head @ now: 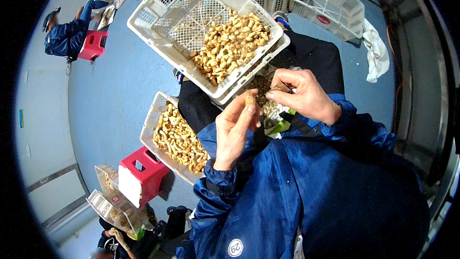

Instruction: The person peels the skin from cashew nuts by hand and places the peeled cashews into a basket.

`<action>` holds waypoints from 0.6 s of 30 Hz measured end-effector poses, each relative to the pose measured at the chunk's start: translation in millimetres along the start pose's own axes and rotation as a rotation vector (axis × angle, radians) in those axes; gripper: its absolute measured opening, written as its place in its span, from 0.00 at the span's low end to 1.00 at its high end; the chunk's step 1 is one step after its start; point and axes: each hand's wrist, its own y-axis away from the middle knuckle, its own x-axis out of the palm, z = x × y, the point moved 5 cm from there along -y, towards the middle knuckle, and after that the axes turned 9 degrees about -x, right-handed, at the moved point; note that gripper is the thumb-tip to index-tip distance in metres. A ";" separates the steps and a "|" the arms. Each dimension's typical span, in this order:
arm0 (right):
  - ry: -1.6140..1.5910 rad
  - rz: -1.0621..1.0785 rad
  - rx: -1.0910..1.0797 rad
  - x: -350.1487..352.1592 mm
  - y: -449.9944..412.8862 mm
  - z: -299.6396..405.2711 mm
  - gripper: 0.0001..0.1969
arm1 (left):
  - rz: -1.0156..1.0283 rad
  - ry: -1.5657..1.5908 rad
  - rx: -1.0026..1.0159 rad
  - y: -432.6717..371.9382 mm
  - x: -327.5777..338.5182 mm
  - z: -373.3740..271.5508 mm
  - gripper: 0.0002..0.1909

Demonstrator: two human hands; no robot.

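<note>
My left hand (233,126) pinches a small pale brown mushroom (250,100) between thumb and fingertips. Just to its right, my right hand (305,95) grips a small flat blade (281,88), partly covered by the fingers. Beneath both hands, brown and pale trimmings (267,105) lie in a bag between my legs. Beyond my left hand, a white plastic crate (172,48) sits tilted on another crate (276,48). Trimmed-looking mushrooms (233,45) are heaped in its near right part. More mushrooms (178,138) fill a crate (149,129) at my left.
A red stool (143,176) stands at the lower left. Further crates (327,5) are on the blue floor (118,79) ahead, near a white cloth (375,50). One person (66,37) sits at the upper left; another person's hands (116,235) show at the lower left.
</note>
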 end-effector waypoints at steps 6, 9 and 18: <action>0.066 -0.094 -0.254 7.5 -3.1 14.8 0.06 | -0.042 0.063 0.003 1.8 -0.2 5.1 0.13; 0.121 -0.114 -0.408 8.7 -3.6 19.2 0.04 | -0.098 0.009 0.045 1.5 -0.8 5.4 0.12; -0.222 -0.032 -0.111 9.1 -5.4 9.1 0.05 | -0.231 -0.303 0.247 3.0 -4.5 2.4 0.11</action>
